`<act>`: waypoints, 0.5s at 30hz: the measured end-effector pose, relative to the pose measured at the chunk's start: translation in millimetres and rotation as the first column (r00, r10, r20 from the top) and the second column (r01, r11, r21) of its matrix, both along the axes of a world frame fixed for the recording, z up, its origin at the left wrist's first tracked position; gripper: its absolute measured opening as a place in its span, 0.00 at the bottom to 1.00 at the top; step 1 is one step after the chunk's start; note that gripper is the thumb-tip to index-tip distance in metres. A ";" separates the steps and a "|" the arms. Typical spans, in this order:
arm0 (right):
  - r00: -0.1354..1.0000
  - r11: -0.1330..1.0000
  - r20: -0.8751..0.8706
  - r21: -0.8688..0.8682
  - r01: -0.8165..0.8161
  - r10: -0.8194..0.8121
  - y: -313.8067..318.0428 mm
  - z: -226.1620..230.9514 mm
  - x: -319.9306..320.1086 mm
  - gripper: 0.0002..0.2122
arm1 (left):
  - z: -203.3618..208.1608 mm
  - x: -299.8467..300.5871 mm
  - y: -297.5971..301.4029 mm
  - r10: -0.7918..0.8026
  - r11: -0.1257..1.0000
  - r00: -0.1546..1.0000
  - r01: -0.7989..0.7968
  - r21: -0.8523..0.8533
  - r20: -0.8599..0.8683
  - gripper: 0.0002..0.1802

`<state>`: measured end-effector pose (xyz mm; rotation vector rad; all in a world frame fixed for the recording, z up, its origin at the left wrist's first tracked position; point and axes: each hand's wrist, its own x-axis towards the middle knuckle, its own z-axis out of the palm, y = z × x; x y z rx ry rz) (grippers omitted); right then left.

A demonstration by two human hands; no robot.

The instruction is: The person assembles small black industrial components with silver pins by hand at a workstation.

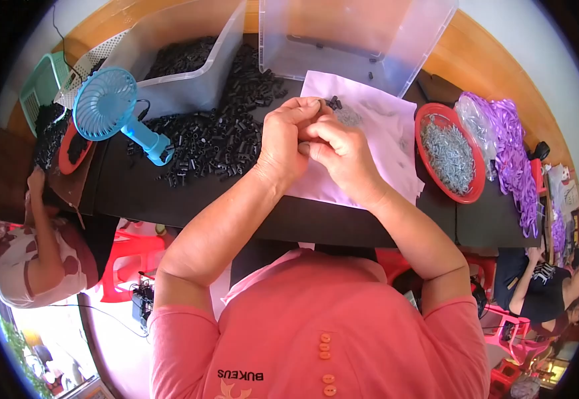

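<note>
My left hand (284,133) and my right hand (343,149) meet over a pale pink cloth (389,156) on the dark table. The fingers of both are pinched together, and what they hold is too small and covered to make out. Just beyond the fingertips lie a few short black tubes (334,103) and a small heap of thin silvery metal pieces (349,118). Left of my left hand spreads a large loose pile of black tubes (216,143). To the right of the cloth is a red basket (477,183) full of silvery metal pieces (448,156).
A blue fan (106,103) stands left, before a clear bin (176,90) of black tubes. Another clear bin (343,70) is behind the cloth. Purple straps (512,153) and a clear plastic bag (476,126) lie right. One person (43,259) sits left, another (549,286) right.
</note>
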<state>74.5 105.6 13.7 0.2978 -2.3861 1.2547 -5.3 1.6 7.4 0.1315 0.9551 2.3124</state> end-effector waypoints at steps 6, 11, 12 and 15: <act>0.999 0.985 0.032 -0.172 -0.015 0.021 6.1 -7.7 -5.3 0.04 | 0.5 3.3 3.2 -0.023 1.000 1.000 0.024 -0.003 0.014 0.07; 0.991 0.963 -0.048 -0.248 0.108 -0.123 16.6 -7.5 -5.4 0.03 | -4.6 2.9 5.2 0.094 0.992 0.986 -0.105 -0.075 -0.138 0.06; 0.992 0.927 0.005 -0.355 0.123 -0.130 24.4 -4.7 -7.0 0.02 | -1.1 4.2 6.9 0.106 0.984 0.976 -0.131 -0.123 -0.188 0.07; 0.984 0.870 0.106 -0.461 0.173 -0.140 36.8 16.1 -3.8 0.04 | 0.2 7.4 3.1 0.003 0.969 0.942 -0.085 -0.231 -0.336 0.07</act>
